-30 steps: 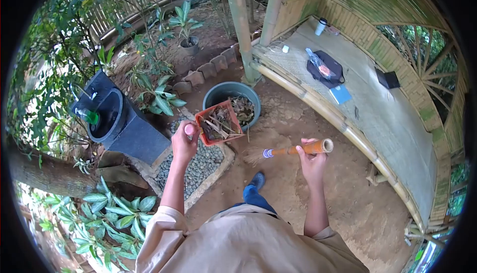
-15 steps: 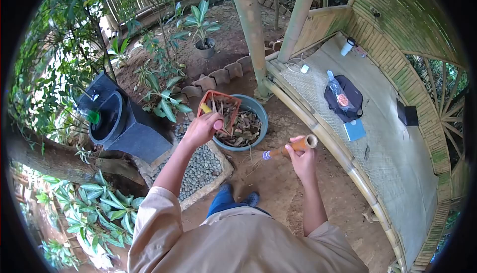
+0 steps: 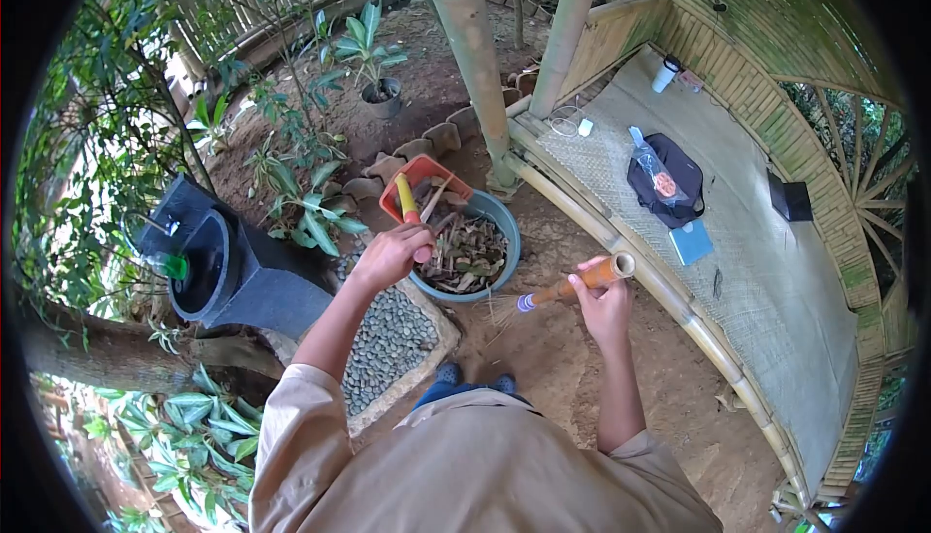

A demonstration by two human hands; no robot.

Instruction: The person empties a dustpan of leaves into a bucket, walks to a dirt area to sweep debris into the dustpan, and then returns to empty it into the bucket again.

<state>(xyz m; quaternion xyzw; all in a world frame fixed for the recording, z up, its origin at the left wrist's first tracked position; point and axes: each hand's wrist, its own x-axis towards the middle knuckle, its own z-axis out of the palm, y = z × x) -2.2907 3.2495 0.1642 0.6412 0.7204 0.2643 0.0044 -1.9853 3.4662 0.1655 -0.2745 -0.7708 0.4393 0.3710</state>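
Observation:
My left hand point(image 3: 391, 256) is closed around the handle of an orange dustpan point(image 3: 423, 170), whose yellow and red shaft rises from my fist. The pan tilts over the back left of a round blue-grey tub point(image 3: 514, 252). Dry leaves point(image 3: 465, 252) fill much of the tub, and brown leaf and stick pieces also show in the pan's mouth. In my right hand point(image 3: 605, 308) is a stick broom point(image 3: 555, 292) with a thick bamboo handle and purple binding. Its thin bristles point left, just in front of the tub, above the dirt ground.
A black stone basin point(image 3: 262, 271) stands left, beside a pebble bed point(image 3: 388, 344) with a stone edge. On the right, a bamboo platform point(image 3: 766, 281) carries a dark backpack point(image 3: 669, 179), a blue notebook point(image 3: 690, 242) and a white tumbler point(image 3: 665, 74). A bamboo post point(image 3: 467, 58) rises behind the tub.
The dustpan has swung to a different tilt, with its mouth and yellow shaft now more visible. My right hand and the broom have shifted slightly right in view.

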